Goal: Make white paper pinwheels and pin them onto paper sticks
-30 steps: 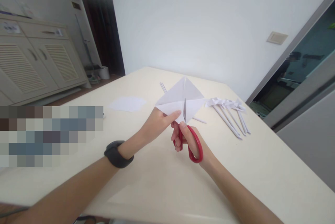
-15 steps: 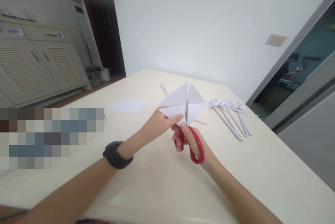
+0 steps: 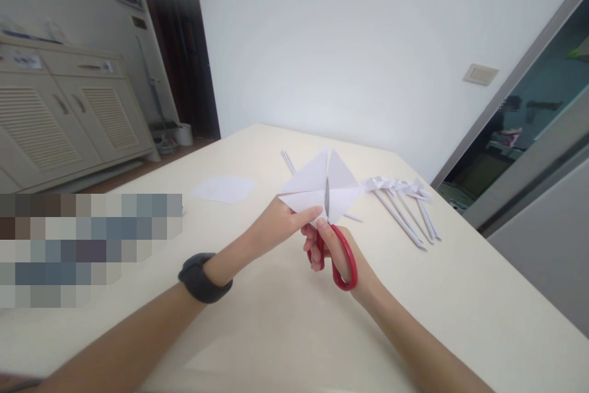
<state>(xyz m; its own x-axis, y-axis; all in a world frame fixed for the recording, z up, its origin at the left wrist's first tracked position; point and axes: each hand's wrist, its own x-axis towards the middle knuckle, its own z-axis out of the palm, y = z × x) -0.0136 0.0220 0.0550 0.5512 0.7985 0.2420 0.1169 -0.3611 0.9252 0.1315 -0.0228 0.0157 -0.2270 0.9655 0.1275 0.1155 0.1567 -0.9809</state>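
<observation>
A white paper square, slit from its corners toward the middle, is held up above the table. My left hand pinches its near left part, thumb on top. In my right hand are red-handled scissors, with fingers through the loops. The scissor blades stand in the paper's near slit, pointing away from me. A black band circles my left wrist.
On the cream table, a stack of white paper lies left of my hands. Several paper pinwheels on rolled paper sticks lie to the right. More rolled sticks show behind the held paper. A white wall rises behind.
The whole view has shifted slightly, so everything sits a little lower in the picture. My hands keep the same grip on the paper and the scissors; the paper's slits look much the same.
</observation>
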